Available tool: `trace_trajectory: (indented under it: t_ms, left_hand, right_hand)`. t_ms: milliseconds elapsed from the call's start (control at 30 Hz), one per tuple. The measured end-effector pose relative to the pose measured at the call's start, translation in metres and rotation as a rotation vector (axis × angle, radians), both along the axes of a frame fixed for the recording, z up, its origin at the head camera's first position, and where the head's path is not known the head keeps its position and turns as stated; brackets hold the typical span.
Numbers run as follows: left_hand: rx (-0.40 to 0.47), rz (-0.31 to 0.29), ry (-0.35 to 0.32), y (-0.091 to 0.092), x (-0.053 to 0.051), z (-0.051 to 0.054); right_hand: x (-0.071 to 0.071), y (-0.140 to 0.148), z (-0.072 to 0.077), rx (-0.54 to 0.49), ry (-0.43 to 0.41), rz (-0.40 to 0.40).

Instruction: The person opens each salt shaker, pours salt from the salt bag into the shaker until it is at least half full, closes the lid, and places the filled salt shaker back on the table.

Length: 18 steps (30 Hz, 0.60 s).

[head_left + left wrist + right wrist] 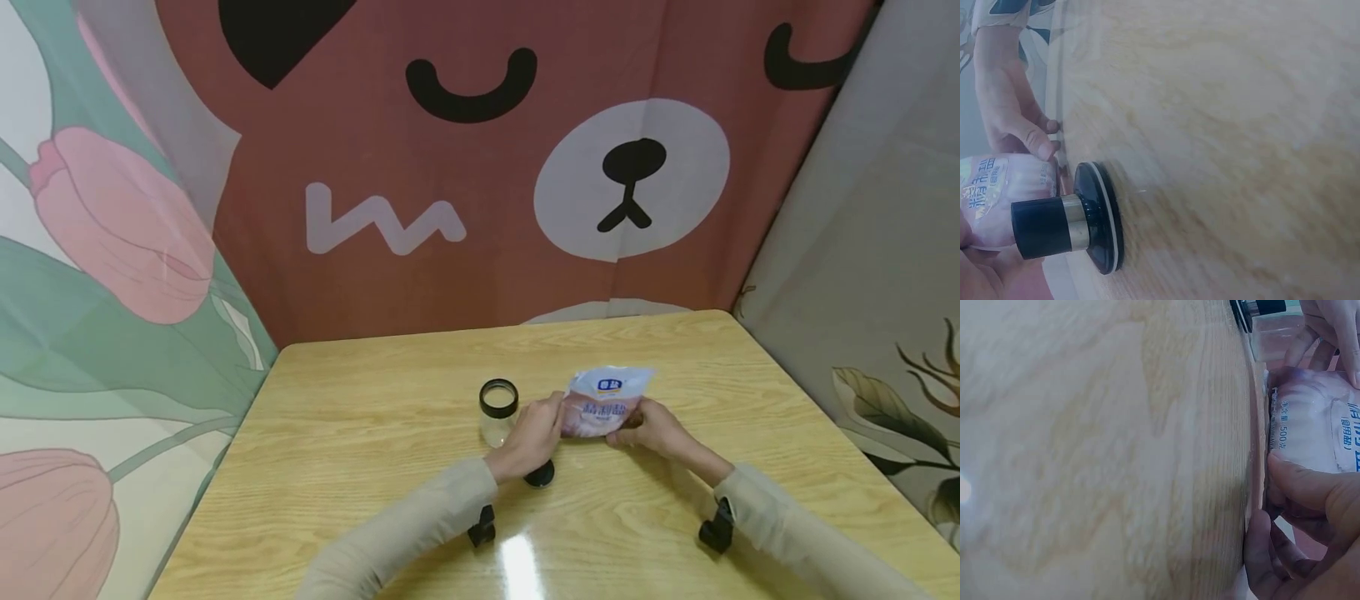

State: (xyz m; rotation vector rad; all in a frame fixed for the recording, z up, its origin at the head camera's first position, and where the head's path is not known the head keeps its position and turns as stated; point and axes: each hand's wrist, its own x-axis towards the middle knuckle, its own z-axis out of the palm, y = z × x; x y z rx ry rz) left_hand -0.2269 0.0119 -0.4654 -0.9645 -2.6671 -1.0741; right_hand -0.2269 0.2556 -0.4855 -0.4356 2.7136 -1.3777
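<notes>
A bag of salt (602,400), pale above and pinkish below with blue print, stands slightly tilted on the table between both hands. My left hand (531,433) grips its left side. With thumb and fingers, my right hand (654,429) pinches the lower right corner; the right wrist view shows the thumb on the front of the bag (1313,425). Just left of the bag is a clear jar (495,427) with a black rim and no lid on it, partly hidden by my left hand. A black lid (539,475) with a silver-banded knob (1044,226) lies below that hand.
Everything stands on a light wood-grain table (360,400). Behind it hangs a curtain (495,183) printed with a bear face, and patterned cloths flank both sides. Black wrist mounts (716,529) sit under the sleeves, close above the tabletop.
</notes>
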Motion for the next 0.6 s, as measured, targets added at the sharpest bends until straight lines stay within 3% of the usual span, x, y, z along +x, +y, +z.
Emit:
trace_trajectory:
  t_ms: [200, 367, 500, 600]
  left_hand:
    - [0.031, 0.020, 0.006, 0.002, 0.001, 0.003]
    - [0.071, 0.048, -0.006, 0.003, 0.003, 0.004]
    - [0.122, 0.068, -0.024, 0.005, 0.003, 0.008]
    - [0.157, 0.082, -0.021, 0.006, 0.002, 0.010]
  right_hand:
    - [0.001, -0.001, 0.001, -0.095, -0.021, 0.004]
    - [0.001, -0.008, -0.001, -0.182, -0.076, -0.097]
    - [0.000, -0.019, 0.000, -0.443, -0.202, -0.212]
    - [-0.002, -0.027, 0.003, -0.678, -0.306, -0.229]
